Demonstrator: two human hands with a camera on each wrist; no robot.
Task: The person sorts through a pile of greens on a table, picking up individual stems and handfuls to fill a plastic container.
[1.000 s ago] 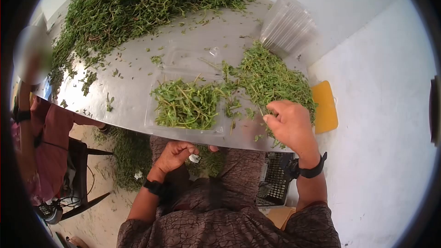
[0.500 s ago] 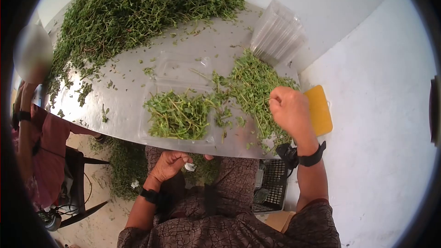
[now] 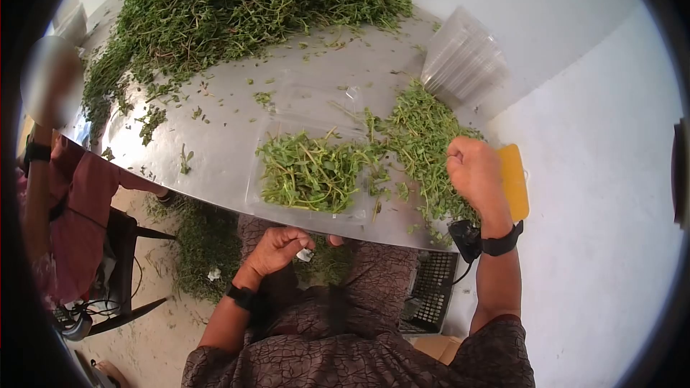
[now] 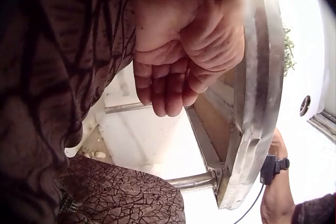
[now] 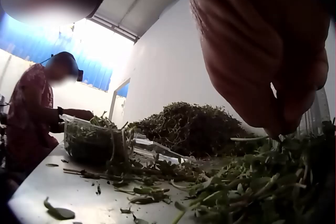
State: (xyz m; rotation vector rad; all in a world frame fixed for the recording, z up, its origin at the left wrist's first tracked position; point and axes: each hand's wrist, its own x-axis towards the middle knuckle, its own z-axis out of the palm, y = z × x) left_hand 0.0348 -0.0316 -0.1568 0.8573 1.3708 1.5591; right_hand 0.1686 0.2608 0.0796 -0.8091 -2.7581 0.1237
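See the greens in a loose heap at the right of the table, just beside the filled tub. To judge by the thin stems and small leaves: light, soft, easy to bruise, likely tangled, hardly slippery unless wet. Better to take hold by the stems, a few at once, with fingertips only. Right hand down at the heap, thumb and fingertips pinched on a stem, as in the right wrist view. Left hand near the table's edge, fingers loosely curled, nothing seen in grasp. Farther out, a stack of tubs behind and a big heap at far left.
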